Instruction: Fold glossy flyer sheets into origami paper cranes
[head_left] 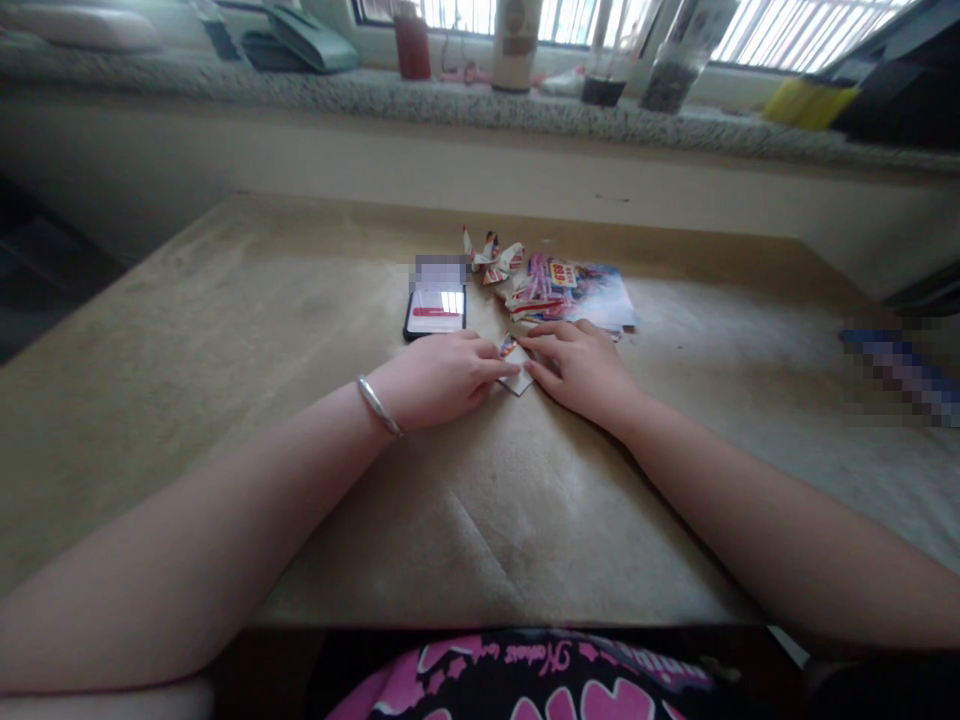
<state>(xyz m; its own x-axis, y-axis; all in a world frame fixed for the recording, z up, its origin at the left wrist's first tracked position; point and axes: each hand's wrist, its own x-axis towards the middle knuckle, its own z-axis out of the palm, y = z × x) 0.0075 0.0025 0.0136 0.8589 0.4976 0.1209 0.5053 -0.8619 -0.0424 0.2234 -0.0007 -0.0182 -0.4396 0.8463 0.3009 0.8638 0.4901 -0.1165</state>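
Observation:
A small piece of folded paper (516, 382), white with a coloured printed corner, lies on the table between my hands. My left hand (450, 375), with a silver bangle at the wrist, presses it from the left; its thumb and index finger meet the paper and the other fingers curl under. From the right, my right hand (577, 365) holds the paper's edge with thumb and fingertips, its fingers partly stretched over the table. Just beyond are folded paper shapes (495, 262) and a stack of printed leaflets (600, 290).
A phone (436, 300) with its screen lit lies beyond my left hand. The brownish table (225, 400) reaches to a wall below a granite sill (450, 98) that bears bottles and a red container (412, 45). A blurred bluish thing (904, 375) is at the right edge.

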